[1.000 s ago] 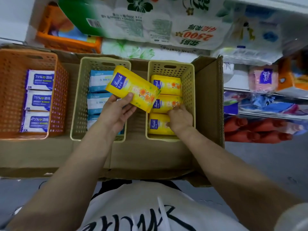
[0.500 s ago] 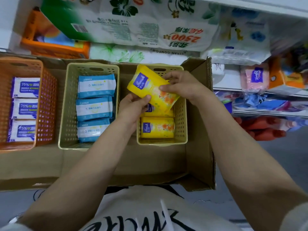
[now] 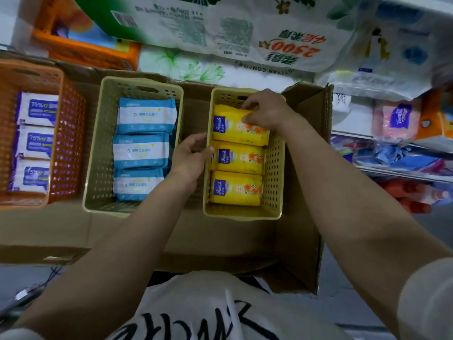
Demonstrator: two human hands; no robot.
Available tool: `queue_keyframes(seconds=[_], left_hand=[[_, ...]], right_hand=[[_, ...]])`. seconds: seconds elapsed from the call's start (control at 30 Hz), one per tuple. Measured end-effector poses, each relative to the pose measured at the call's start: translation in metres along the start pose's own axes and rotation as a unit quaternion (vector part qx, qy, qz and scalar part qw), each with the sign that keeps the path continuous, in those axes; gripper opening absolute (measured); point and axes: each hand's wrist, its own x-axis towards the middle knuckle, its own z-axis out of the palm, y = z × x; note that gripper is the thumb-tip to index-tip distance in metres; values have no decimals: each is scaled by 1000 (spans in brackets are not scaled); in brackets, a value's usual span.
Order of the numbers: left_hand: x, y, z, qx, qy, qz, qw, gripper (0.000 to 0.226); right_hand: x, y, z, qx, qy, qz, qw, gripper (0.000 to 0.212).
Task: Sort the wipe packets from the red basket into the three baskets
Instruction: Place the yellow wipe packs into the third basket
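Three baskets stand in a cardboard box. The right beige basket [image 3: 273, 173] holds three yellow wipe packets in a row. My right hand [image 3: 266, 109] grips the far yellow packet [image 3: 235, 130] at its top right corner, low in the basket. My left hand [image 3: 190, 155] rests against the basket's left wall, fingers loosely curled, holding nothing. The middle beige basket [image 3: 99, 153] holds blue-and-white packets [image 3: 142, 149]. The orange basket [image 3: 66, 148] at the left holds white packets with purple labels [image 3: 34, 142].
The cardboard box [image 3: 220, 241] has an upright flap [image 3: 311, 106] right of the yellow basket. Large tissue packs [image 3: 245, 33] lie behind the box. Shelves with pink and blue goods [image 3: 397, 119] stand at the right. The red basket is not in view.
The yellow packet went from my left hand to my right hand, which lowered it into the far end of the right basket. My left hand let go and dropped to the basket's left wall.
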Motion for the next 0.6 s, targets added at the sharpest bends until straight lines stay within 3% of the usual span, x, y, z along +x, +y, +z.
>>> queue_keyframes(seconds=[0.2,0.3,0.4,0.5,0.6], left_hand=[[2,-2,-2,7,-9,-6,1000,39],[2,-3,-1,5,-18,-8,1000,38],[4,-5,-1,-1,-25,-8,1000,38],[4,-6,0,-15,-32,-11,999,37],[4,-6,0,-26,-36,-16,999,36]], right_hand=[[11,9,27,-102,23,3,994,35],[2,16,45,-156,122,-5,980,34],[-11,19,58,-97,188,-2,977,48],[-13,18,68,-47,123,45,990,57],[-11,19,74,-17,87,20,996,57]])
